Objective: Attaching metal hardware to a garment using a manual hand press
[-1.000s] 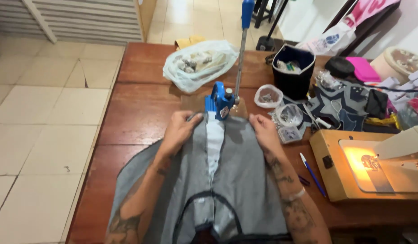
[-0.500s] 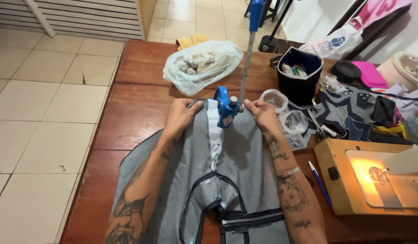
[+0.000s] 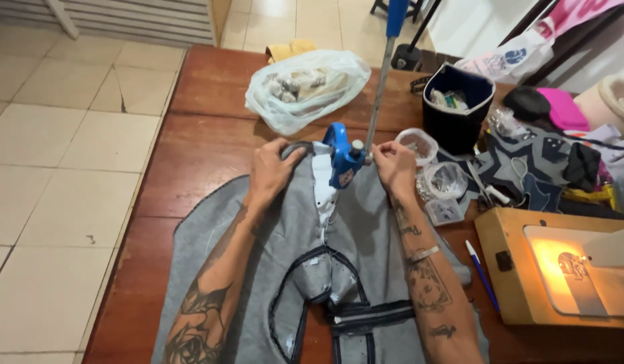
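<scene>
A grey garment (image 3: 366, 236) with dark seam binding lies spread on a reddish wooden table (image 3: 197, 135). A blue hand press (image 3: 340, 156) with a long metal lever (image 3: 379, 87) stands at the garment's top edge. My left hand (image 3: 270, 170) lies flat on the cloth just left of the press, fingers holding the fabric edge. My right hand (image 3: 395, 164) is at the right of the press, fingers pinched on the cloth by the lever's base. A white strip of fabric (image 3: 323, 192) runs down under the press.
A clear plastic bag (image 3: 305, 87) of small parts lies behind the press. A dark bucket (image 3: 457, 104), small clear tubs (image 3: 420, 143), patterned cloth (image 3: 527, 162) and a lit sewing machine (image 3: 561, 269) crowd the right. A blue pen (image 3: 482, 275) lies nearby. Tiled floor lies left.
Both hands slid up the garment toward the press and now hold the cloth on either side of it. The view has moved in closer.
</scene>
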